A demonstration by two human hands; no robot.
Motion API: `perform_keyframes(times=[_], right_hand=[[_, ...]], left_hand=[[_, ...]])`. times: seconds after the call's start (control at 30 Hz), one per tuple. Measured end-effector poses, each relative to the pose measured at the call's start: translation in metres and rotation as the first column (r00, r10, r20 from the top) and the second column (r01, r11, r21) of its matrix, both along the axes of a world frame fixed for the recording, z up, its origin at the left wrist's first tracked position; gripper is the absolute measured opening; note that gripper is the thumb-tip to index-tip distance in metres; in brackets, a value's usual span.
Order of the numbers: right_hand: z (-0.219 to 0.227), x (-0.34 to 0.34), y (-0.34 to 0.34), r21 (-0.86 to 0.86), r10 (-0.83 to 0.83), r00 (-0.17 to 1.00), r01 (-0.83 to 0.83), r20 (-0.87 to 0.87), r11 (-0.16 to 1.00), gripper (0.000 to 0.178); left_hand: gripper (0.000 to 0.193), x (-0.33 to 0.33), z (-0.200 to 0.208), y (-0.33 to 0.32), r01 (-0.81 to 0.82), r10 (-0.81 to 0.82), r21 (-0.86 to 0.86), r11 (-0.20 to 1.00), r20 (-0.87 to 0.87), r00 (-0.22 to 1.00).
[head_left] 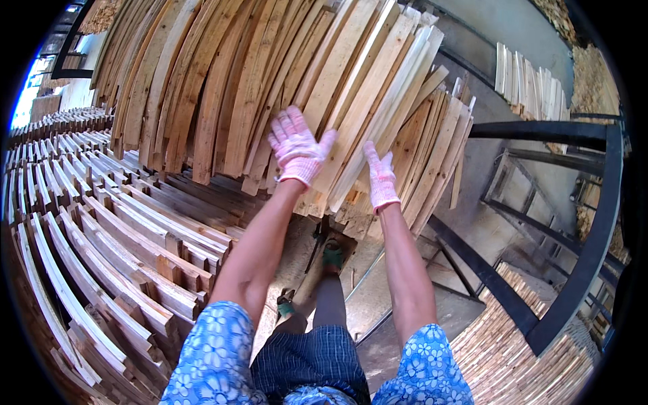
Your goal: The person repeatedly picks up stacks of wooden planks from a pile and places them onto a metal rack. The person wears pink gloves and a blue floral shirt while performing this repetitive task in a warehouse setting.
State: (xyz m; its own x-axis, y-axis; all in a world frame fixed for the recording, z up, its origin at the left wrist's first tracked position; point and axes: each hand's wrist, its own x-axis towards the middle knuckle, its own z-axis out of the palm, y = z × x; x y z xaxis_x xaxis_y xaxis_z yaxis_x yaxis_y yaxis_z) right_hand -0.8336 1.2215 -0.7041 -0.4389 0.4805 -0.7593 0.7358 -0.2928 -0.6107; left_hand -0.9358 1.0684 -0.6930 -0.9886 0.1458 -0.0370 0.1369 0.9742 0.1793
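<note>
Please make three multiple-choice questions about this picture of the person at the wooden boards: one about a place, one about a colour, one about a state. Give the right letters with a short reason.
1. Where do the stacked slat rows lie?
A. On the person's left
B. On the person's right
C. Above the black metal frame

2. What colour are the gloves?
A. Black
B. Pink and white
C. Green

3. How is the left hand?
A. Closed in a fist
B. Flat with spread fingers on the leaning boards
C. Hanging at the side

Answers:
1 A, the rows fill the left side, while the black metal frame is on the right.
2 B, both the left hand and the right hand wear pink and white knit gloves.
3 B, the palm lies open against the leaning boards.
</note>
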Motion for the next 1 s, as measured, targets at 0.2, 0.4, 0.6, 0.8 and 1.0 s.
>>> perform_keyframes(times=[0.2, 0.4, 0.6, 0.8, 1.0], right_hand=[[0.029, -0.003, -0.017, -0.132, -0.147, 0.966, 0.121, -0.214, 0.984, 0.134], [-0.019, 0.008, 0.008, -0.374, -0.299, 0.94, 0.222, -0.161, 0.9, 0.131], [-0.059, 0.046, 0.026, -0.461, -0.279, 0.931, 0.146, -0.237, 0.875, 0.11], [-0.02, 0.118, -0.046, -0.572, -0.225, 0.904, -0.026, -0.364, 0.82, 0.095], [-0.058, 0.157, -0.071, -0.43, -0.329, 0.922, 0.218, -0.204, 0.876, 0.093]], left_hand=[[0.111, 0.002, 0.045, 0.026, -0.065, 0.019, 0.141, 0.988, 0.305, 0.952], [0.105, -0.028, 0.044, 0.012, -0.217, 0.026, 0.292, 0.931, 0.541, 0.841], [0.096, 0.004, 0.042, 0.018, -0.26, 0.039, 0.285, 0.923, 0.602, 0.798], [0.104, 0.106, 0.038, -0.064, -0.315, -0.112, 0.537, 0.782, 0.62, 0.777], [0.102, 0.137, -0.011, -0.111, -0.66, -0.026, 0.375, 0.651, 0.88, 0.474]])
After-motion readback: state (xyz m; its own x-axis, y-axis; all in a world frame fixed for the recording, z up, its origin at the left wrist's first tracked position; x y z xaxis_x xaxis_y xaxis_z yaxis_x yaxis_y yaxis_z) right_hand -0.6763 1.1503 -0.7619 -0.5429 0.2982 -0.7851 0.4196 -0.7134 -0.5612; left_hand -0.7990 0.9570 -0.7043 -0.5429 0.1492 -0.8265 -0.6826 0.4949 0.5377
